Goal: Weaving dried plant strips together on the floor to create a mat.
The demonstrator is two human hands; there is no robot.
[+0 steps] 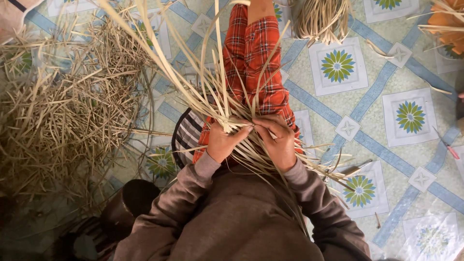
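Fingertips of both hands (251, 140) buried among strips (212, 104).

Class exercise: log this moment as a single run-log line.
left hand: pinching pale strips | right hand: gripping same strips | over: red plaid lap | left: cuttings heap | floor: patterned tiles

Home weaving floor: patterned tiles (338, 67), straw heap (63, 111)

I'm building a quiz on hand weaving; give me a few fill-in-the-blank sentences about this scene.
1. Both hands, the left hand and the right hand, grip pale ____ strips.
2. The trousers under the strips are red with a ____ pattern.
3. The loose pile of cuttings lies on the person's ____ side.
4. The floor tiles show green and yellow ____ motifs.

Missing words: bamboo; plaid; left; flower
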